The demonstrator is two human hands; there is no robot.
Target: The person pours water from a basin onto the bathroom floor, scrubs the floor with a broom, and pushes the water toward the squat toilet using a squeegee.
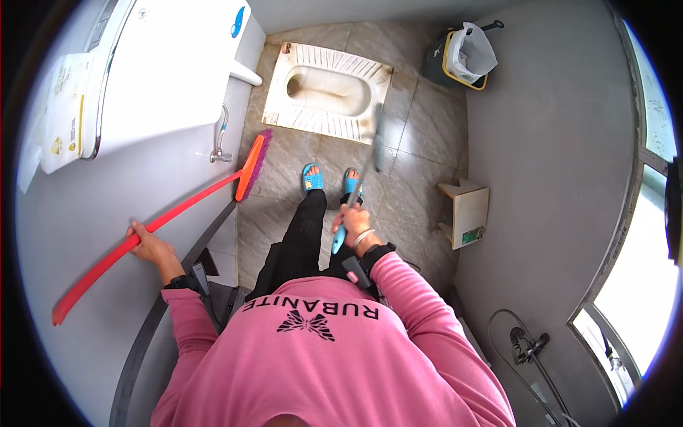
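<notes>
On the left, my left hand (151, 249) is wrapped round the red handle of a broom (174, 212). The broom's orange head with purple bristles stands against the wall near the squat toilet's lower left corner. My right hand (351, 222), in front of my body, is closed on the light blue grip of a long-handled tool (339, 239). Its grey shaft runs up towards the right edge of the squat toilet (327, 92), and its far end is blurred. The white toilet pan has brownish stains.
A bin (469, 57) with a white bag stands in the upper right corner. A small stool (468, 217) lies by the right wall. At the upper left are a white tank (171, 67) and a tap (220, 155). A shower hose hangs at the lower right.
</notes>
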